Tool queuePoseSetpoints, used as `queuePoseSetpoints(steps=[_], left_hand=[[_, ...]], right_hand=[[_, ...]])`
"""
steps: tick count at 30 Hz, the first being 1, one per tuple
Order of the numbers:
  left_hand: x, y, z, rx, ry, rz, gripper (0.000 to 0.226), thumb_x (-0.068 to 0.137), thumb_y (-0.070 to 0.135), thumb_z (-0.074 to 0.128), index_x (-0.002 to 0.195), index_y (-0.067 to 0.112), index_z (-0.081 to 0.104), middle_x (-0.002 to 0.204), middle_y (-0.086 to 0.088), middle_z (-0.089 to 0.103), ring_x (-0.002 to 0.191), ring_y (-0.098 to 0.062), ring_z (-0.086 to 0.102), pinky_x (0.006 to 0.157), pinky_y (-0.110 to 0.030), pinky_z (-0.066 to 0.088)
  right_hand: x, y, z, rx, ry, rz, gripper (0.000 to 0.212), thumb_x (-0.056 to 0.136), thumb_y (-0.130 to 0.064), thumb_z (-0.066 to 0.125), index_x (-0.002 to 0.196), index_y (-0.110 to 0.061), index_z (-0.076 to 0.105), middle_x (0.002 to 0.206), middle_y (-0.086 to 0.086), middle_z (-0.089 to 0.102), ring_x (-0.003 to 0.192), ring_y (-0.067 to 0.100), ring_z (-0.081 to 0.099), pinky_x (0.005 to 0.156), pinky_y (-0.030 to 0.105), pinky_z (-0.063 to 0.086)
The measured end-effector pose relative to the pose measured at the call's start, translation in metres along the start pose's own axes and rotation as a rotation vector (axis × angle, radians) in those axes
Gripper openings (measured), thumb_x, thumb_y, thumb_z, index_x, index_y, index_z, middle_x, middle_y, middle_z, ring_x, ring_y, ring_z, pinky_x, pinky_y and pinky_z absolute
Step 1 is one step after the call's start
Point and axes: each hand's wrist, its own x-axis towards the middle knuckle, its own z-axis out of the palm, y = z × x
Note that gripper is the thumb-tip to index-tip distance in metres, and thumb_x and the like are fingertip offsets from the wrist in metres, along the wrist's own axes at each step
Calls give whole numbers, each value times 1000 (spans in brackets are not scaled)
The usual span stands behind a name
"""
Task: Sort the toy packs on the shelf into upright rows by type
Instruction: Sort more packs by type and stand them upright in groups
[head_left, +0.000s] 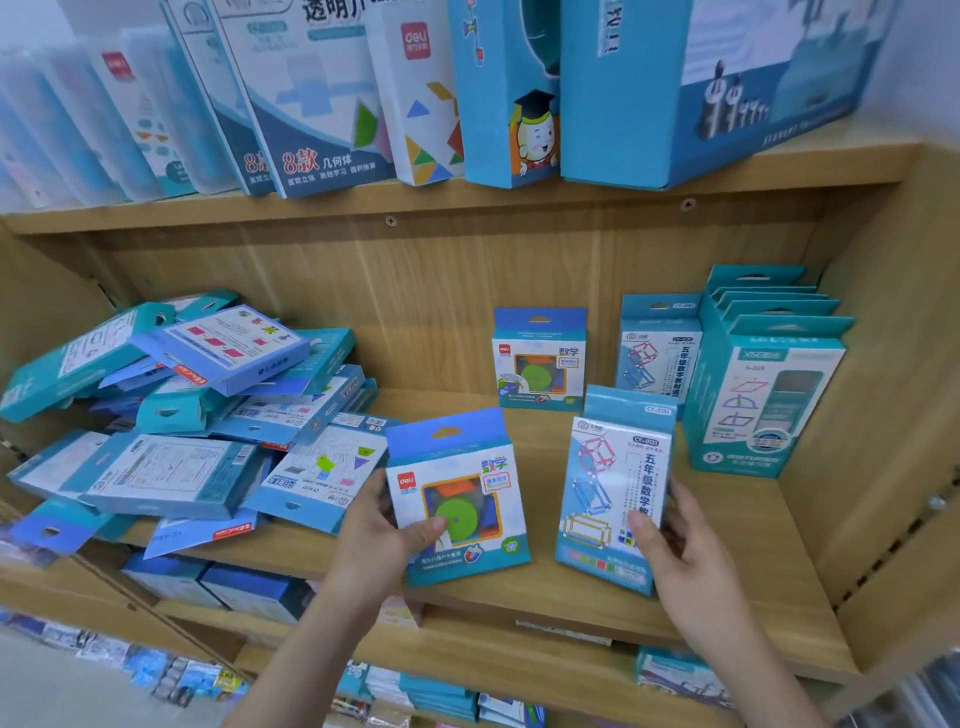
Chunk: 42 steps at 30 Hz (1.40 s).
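Your left hand (379, 525) grips the disc pack (462, 499): thumb curled across its front, the other fingers hidden behind it. Your right hand (675, 540) grips the frame pack (613, 488) the same way, thumb on the face and fingers wrapped round its right edge. Both packs stand upright, bases at the front of the shelf (727, 571), faces outward so that type can be read.

Directly beyond each set of fingers stands a matching pack: the rear disc pack (540, 358) and the rear frame pack (657, 353). This alignment suggests that each held pack starts a row forward of its twin. Right of your right fingers stands the teal row (763, 395). Left of your left fingers lies the unsorted heap (182, 415).
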Motion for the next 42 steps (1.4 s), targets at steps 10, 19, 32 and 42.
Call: queuePoseSetpoints(steps=[10,19,32,42], left_hand=[[92,29,51,49,-179,115,46,75,-14,67,106,19,58,104,-2,72,99,-21,67,86,-42,54],[137,21,105,198,-2,263,50,76,-5,72,113,14,47,101,1,63,95,-16,62,81,-28,49],[165,22,115,464,-53,233,34,86,8,66,115,7,49,113,-5,64,106,-21,59,82,-26,42],[183,16,110,515,-220,160,30,92,14,56,121,5,53,119,-9,64,110,-24,59,94,-37,47]], right_hand=[[2,13,-7,16,-18,25,42,89,-20,55,127,-36,45,106,-26,67,99,-1,64,92,34,51],[12,13,-12,34,-85,12,80,67,-73,56,135,-34,37,112,-26,65,102,0,64,95,35,48],[31,18,-5,34,-95,18,43,87,0,59,122,-23,48,114,-10,68,104,11,65,87,27,52],[33,11,-7,6,-96,-16,42,85,-3,65,117,-27,52,111,-13,68,107,11,62,88,29,52]])
